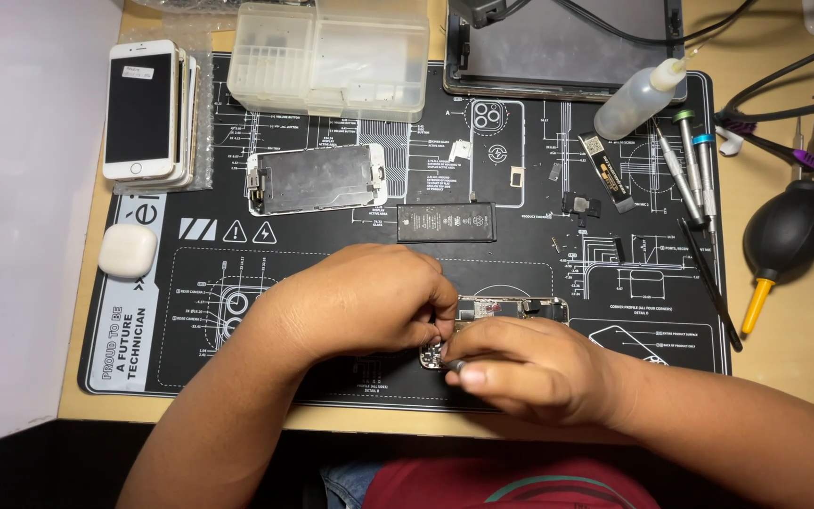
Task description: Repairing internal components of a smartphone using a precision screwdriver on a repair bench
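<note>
An opened phone body (511, 308) lies on the black work mat (332, 273), mostly covered by both hands. My left hand (360, 300) rests on its left end, fingers curled and pinching at its inner parts. My right hand (529, 368) grips a small dark tool (452, 364) with its tip at the phone's lower left corner. A detached screen panel (317, 178) lies face down higher on the mat, and a black battery (447, 222) sits beside it.
A stack of phones (148, 111) and a white earbud case (128, 251) sit at left. A clear parts box (332, 57) stands at the back, a squeeze bottle (638, 99), screwdrivers (694, 165) and a black air blower (784, 236) at right.
</note>
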